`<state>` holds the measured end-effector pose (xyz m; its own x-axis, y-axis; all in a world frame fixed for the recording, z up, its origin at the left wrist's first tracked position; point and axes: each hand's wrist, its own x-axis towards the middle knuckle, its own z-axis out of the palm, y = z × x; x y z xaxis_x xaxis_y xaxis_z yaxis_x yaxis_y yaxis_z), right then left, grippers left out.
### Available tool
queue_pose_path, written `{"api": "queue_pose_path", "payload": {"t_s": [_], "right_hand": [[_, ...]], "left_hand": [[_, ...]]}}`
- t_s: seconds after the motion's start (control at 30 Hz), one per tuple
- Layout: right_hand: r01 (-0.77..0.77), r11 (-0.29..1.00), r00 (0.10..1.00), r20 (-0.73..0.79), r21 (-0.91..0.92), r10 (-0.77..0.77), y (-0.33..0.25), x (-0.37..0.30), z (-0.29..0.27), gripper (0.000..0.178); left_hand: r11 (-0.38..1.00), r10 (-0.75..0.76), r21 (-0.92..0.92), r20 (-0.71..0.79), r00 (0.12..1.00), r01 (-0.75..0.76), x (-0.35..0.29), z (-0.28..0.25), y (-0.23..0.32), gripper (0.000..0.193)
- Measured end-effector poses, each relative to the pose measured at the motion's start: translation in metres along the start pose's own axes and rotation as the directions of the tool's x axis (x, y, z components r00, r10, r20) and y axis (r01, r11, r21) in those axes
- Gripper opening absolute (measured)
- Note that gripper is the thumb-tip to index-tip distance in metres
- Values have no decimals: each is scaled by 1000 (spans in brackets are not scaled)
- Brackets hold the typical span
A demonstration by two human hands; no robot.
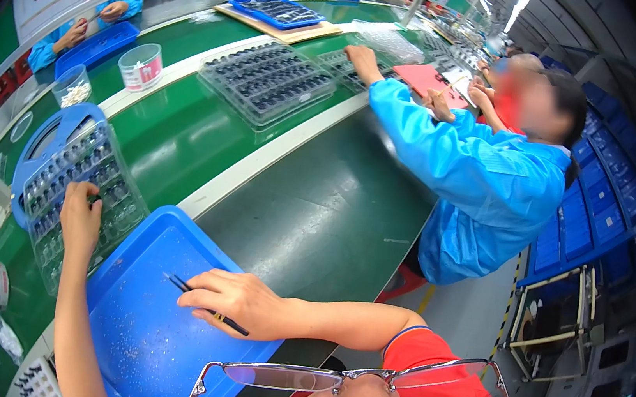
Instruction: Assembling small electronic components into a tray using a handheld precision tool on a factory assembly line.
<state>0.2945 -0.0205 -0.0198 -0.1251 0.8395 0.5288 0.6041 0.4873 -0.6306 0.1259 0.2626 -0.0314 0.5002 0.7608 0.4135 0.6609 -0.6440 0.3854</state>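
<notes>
My right hand [243,304] holds a pair of black tweezers [181,285] above a blue tray [163,251] strewn with small pale specks. The tips of the tweezers point to the upper left. My left hand [80,218] reaches over a clear blister tray [128,212] with small dark parts in rows of pockets. Its fingers are curled down at the pockets, and whatever is between them is hidden. Part of the blister tray rests on a round blue stand [34,146], and its lower rows look emptier than the upper ones.
Two clear tubs [140,68] stand beyond, one holding white swabs [76,94]. Stacked blister trays [268,83] of dark parts sit on the green belt. A co-worker in a blue smock [469,176] works at the right. Across the line, another person's hands [74,33] are near a blue bin [98,48].
</notes>
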Motion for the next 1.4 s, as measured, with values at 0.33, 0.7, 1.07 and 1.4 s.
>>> {"api": "queue_pose_path", "payload": {"t_s": [0.33, 0.7, 1.07, 1.4], "right_hand": [[-31, 989, 999, 13, -146, 33, -12, 6, -4, 24], [-10, 996, 999, 42, -90, 14, -20, 7, -1, 24], [40, 997, 997, 67, -73, -35, -30, 12, 9, 30], [-60, 998, 997, 46, 8, 59, -43, 13, 3, 36]], "left_hand": [[973, -166, 184, 118, 979, 143, 19, 9, 16, 22], [806, -236, -542, 77, 969, 239, -24, -54, -4, 30], [904, -427, -54, -61, 902, 424, -247, -190, 17, 22], [927, -367, 11, -165, 915, 374, -292, -159, 8, 30]]}}
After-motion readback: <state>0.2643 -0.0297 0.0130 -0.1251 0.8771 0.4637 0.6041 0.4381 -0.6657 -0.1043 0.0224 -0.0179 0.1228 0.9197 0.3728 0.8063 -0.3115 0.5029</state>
